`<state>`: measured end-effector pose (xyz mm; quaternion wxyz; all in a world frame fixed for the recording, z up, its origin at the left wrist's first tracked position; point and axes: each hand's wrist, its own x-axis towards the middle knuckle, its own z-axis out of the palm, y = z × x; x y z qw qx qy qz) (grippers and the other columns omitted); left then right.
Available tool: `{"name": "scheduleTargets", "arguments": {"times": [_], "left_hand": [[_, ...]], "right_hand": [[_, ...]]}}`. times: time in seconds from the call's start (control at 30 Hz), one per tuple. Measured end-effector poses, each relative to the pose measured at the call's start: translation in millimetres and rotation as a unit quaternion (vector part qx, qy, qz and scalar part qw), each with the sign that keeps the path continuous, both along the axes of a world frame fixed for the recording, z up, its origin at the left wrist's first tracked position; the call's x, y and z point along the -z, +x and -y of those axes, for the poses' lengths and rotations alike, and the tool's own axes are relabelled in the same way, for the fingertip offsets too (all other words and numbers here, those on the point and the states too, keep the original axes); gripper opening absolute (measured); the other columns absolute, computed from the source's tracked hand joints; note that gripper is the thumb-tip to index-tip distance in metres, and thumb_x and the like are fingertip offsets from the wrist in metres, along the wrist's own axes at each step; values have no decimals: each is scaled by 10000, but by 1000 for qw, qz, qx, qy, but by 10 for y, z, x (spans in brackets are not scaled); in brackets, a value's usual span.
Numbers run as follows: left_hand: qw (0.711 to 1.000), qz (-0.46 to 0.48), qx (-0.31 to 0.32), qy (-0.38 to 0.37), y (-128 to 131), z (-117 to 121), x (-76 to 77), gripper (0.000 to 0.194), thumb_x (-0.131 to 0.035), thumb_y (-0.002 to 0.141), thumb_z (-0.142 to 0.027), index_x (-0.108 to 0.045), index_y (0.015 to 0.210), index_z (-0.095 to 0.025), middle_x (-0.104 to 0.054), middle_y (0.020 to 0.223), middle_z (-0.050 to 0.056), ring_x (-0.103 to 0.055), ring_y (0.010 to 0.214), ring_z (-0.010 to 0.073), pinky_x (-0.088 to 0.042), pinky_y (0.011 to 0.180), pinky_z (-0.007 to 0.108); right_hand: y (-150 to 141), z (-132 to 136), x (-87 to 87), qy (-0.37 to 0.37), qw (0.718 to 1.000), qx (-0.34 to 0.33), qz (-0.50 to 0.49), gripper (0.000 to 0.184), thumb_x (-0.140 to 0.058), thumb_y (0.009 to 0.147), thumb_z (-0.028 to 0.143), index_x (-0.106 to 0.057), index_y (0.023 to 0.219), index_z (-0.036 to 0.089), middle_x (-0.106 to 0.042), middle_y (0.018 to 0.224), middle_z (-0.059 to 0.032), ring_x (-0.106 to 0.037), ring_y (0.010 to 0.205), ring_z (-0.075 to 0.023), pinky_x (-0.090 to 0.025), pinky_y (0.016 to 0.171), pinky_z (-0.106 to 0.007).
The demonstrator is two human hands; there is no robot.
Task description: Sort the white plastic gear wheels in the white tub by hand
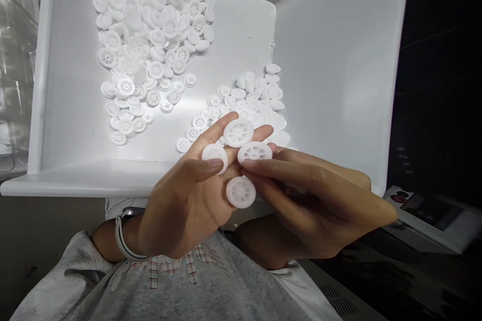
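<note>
My left hand (pixel 184 205) is turned palm up, cupping several round white plastic gears with spoked faces. Its thumb presses one gear (pixel 215 156) against the fingers, another gear (pixel 238 133) lies on the fingertips, and a third gear (pixel 241 192) rests at the palm's edge. My right hand (pixel 316 195) comes in from the right, its thumb and fingers pinching a gear (pixel 255 152) over the left palm. Whether more pieces sit inside the right hand's curled fingers is hidden.
A white tray (pixel 226 30) with raised walls lies under my hands. One large heap of white gears (pixel 150 25) fills its left part, and a smaller heap (pixel 256 95) lies beyond my fingers. Clear plastic packaging (pixel 17 75) stands at the left; a device with a screen (pixel 433 213) is at right.
</note>
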<state>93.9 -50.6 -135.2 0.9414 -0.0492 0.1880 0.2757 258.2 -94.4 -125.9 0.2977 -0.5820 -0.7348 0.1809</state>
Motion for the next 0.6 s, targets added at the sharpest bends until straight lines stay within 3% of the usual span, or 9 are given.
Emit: {"name": "scheduleTargets", "arguments": {"times": [0.17,0.4,0.6], "left_hand": [[1000,2,-5,-15,12,10,8,747,-542,904,-218,-275,1601,-223,-480,1575,127,-458,1467,283,-308,1269,465],[1000,-3,-7,-20,19,21,6,732,-568,900,-224,-312,1586,-224,-486,1571,128,-450,1474,282,-309,1270,464],[1000,-6,-16,0,12,23,13,699,-505,927,-210,-289,1592,-239,-581,1494,76,-422,1494,278,-293,1279,487]], "right_hand": [[8,2,35,20,1000,-14,-19,310,-730,849,39,-636,1085,218,-686,793,8,-687,691,-109,-589,585,-208],[4,40,61,21,999,16,-30,308,-733,853,51,-657,1104,212,-748,908,-23,-717,718,-121,-588,558,-210],[-53,41,102,34,996,66,-42,529,-752,848,92,-634,1320,301,-750,929,-8,-679,662,-128,-548,495,-244]]}}
